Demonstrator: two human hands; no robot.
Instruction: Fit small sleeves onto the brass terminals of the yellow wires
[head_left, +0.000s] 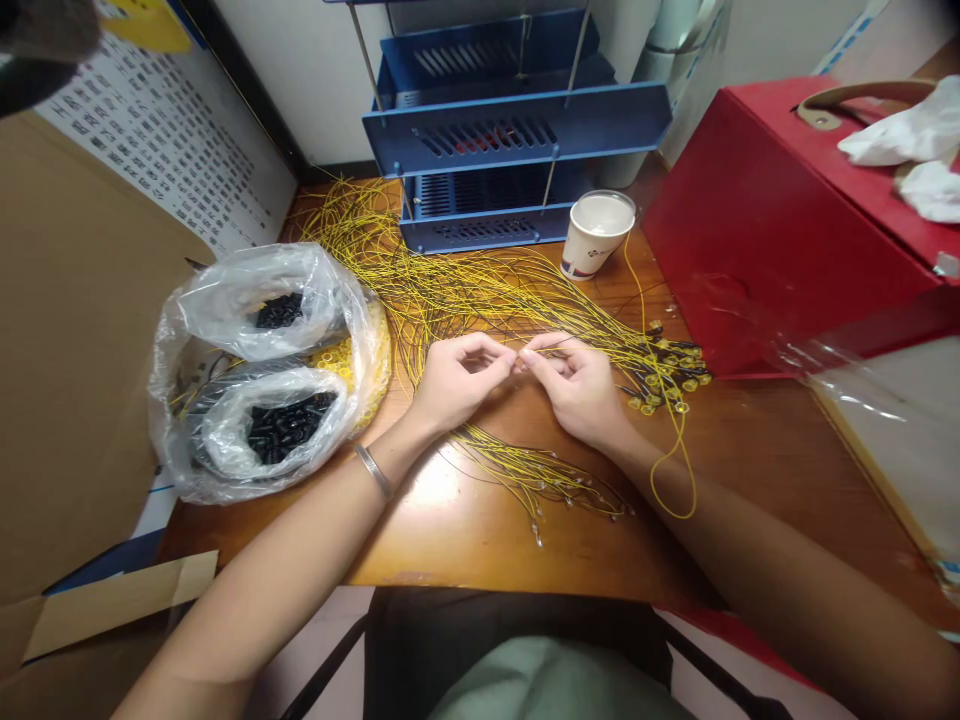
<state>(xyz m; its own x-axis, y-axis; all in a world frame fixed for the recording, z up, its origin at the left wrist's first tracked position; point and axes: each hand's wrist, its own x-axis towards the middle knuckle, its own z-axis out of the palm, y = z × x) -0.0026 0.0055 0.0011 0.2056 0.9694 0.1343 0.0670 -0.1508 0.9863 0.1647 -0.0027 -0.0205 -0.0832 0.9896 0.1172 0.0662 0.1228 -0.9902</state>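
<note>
My left hand (457, 378) and my right hand (574, 385) meet fingertip to fingertip over the wooden table (480, 540). Both pinch the same thin yellow wire (675, 470), which loops down past my right wrist. Whether a small part sits between the fingertips cannot be made out. A spread of yellow wires (480, 290) lies behind the hands. Finished ends with black and yellow terminals (671, 375) cluster to the right. A smaller bunch of wires (540, 475) lies under my wrists.
Clear plastic bags (262, 370) with small black parts sit at the left beside a cardboard box (75, 330). A blue tiered tray rack (502, 130) and a paper cup (598, 232) stand at the back. A red box (787, 220) stands at the right.
</note>
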